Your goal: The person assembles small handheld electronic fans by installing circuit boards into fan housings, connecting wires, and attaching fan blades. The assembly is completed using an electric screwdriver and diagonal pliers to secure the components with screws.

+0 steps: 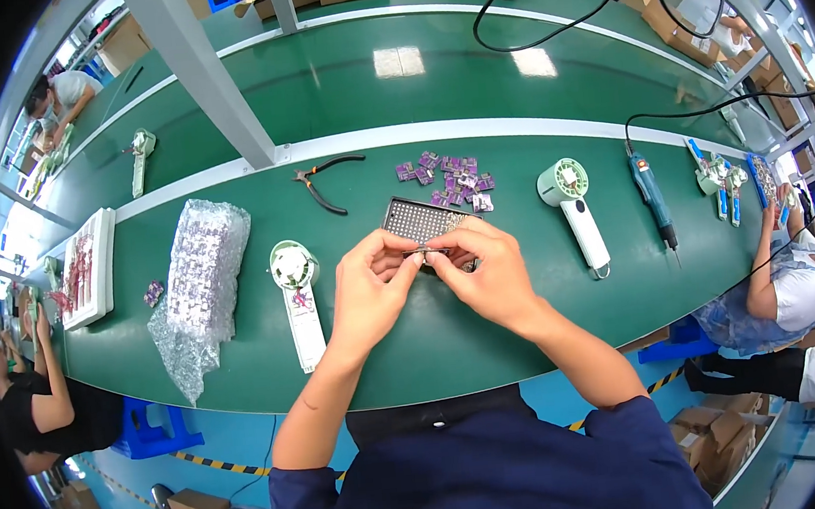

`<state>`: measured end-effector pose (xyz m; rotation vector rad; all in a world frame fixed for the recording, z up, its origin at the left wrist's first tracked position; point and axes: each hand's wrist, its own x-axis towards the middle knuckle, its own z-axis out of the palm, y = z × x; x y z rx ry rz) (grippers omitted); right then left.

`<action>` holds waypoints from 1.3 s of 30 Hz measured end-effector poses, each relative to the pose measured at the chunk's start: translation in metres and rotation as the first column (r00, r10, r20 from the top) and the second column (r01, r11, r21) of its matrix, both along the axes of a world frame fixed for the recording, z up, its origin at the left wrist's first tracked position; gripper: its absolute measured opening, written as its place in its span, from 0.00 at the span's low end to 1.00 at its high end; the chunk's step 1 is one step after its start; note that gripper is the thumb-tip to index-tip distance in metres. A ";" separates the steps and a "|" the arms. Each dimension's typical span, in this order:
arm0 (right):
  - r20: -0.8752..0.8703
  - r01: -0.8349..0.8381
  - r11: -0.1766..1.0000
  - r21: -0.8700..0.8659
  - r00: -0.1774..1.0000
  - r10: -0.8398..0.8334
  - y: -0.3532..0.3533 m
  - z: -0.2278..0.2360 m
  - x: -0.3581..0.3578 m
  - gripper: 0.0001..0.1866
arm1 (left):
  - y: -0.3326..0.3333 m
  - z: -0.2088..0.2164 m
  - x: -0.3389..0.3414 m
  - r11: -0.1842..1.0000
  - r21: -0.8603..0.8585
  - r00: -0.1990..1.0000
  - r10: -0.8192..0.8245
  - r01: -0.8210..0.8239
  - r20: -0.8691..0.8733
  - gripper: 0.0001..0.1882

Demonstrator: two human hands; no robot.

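My left hand (371, 285) and my right hand (489, 272) meet above the table, thumbs and forefingers pinched together. Between their fingertips is a small part (424, 250), too tiny to name. Just beyond the hands lies a black perforated tray (406, 218) with small metal pieces at its right side, partly hidden by my fingers. Several small purple circuit boards (459, 180) are scattered past the tray. Left of my hands rests an opened white-and-green handheld fan (299, 298), its inner wires showing. Another such fan (579, 220) lies to the right.
Pliers (324, 186) lie at the back left, near a bubble-wrapped stack of boards (206, 282) and a white foam tray (89, 273). On the right is a corded electric screwdriver (652, 196). A metal post (208, 78) rises behind the pliers. Co-workers sit at both sides.
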<state>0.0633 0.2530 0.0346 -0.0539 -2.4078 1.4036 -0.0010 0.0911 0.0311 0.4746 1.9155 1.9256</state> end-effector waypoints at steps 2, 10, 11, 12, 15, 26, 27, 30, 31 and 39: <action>-0.015 0.002 1.000 0.019 1.000 -0.002 0.003 -0.001 -0.003 0.08 | 0.004 0.000 -0.003 1.000 0.006 1.000 0.017 -0.017 -0.013 0.06; 0.250 -0.164 0.923 -0.347 0.933 0.260 0.035 0.010 -0.017 0.09 | -0.001 0.013 -0.047 0.940 0.065 0.927 -0.342 0.336 0.152 0.08; 0.243 -0.168 0.924 -0.344 0.934 0.261 0.038 0.010 -0.018 0.09 | 0.000 0.013 -0.049 0.931 0.098 0.918 -0.364 0.352 0.158 0.08; 0.233 -0.202 0.869 -0.452 0.914 0.333 0.041 0.008 -0.020 0.09 | -0.001 0.016 -0.053 0.925 0.102 0.906 -0.379 0.366 0.190 0.09; 0.179 -0.282 0.700 -0.656 0.843 0.507 0.051 0.010 -0.020 0.10 | -0.002 0.024 -0.058 0.876 0.206 0.806 -0.483 0.437 0.344 0.08; 0.267 -0.115 0.587 -0.802 0.809 0.524 0.068 -0.003 -0.022 0.15 | 0.019 0.001 -0.074 0.836 0.230 0.744 -0.548 0.498 0.382 0.07; 0.261 -0.107 0.562 -0.820 0.804 0.534 0.068 -0.004 -0.022 0.15 | 0.019 0.001 -0.076 0.833 0.228 0.742 -0.553 0.504 0.378 0.07; 0.287 -0.075 0.577 -0.813 0.811 0.510 0.065 -0.002 -0.025 0.16 | 0.018 -0.003 -0.081 0.819 0.239 0.712 -0.573 0.522 0.406 0.07; 0.311 -0.048 0.592 -0.804 0.815 0.489 0.066 -0.001 -0.026 0.16 | 0.019 -0.003 -0.083 0.816 0.239 0.708 -0.576 0.526 0.408 0.07; 0.307 -0.059 0.784 -0.617 0.900 0.310 0.078 0.013 -0.030 0.14 | 0.018 0.010 -0.090 0.902 0.198 0.841 -0.430 0.384 0.329 0.09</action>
